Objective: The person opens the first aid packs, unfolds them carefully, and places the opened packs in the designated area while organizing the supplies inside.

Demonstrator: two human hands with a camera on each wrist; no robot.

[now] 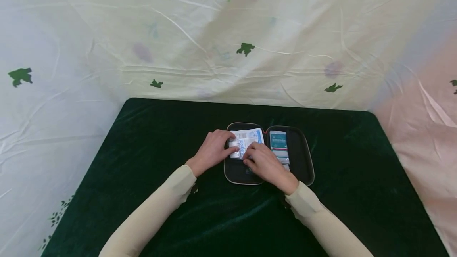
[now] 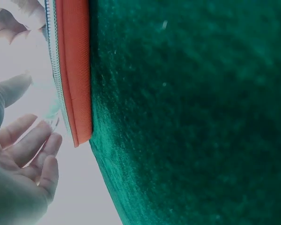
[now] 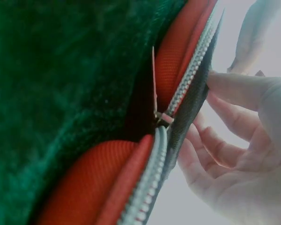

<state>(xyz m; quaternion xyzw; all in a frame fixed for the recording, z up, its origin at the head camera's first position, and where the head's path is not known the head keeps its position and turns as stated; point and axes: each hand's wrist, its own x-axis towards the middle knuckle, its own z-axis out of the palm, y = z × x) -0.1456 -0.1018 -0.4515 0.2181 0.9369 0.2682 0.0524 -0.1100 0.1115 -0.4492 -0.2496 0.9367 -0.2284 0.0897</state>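
A black zip case [image 1: 305, 169] lies open on the dark green cloth [image 1: 150, 162]. A white and blue packet [image 1: 250, 137] sits in its left half. My left hand [image 1: 213, 150] pinches the packet's left edge between thumb and fingers. My right hand [image 1: 265, 165] lies over the packet's lower edge, fingertips touching it. In the left wrist view, loosely curled fingers [image 2: 30, 152] show beside the case's orange outer wall [image 2: 75, 70]. The right wrist view shows my right hand [image 3: 234, 154] loosely bent beside the zip [image 3: 178, 98], holding nothing I can see.
A teal-labelled packet [image 1: 278, 140] with smaller items below it fills the case's right half. A pale sheet printed with green leaves [image 1: 228, 43] hangs behind and beside the table. The table's far edge runs just behind the case.
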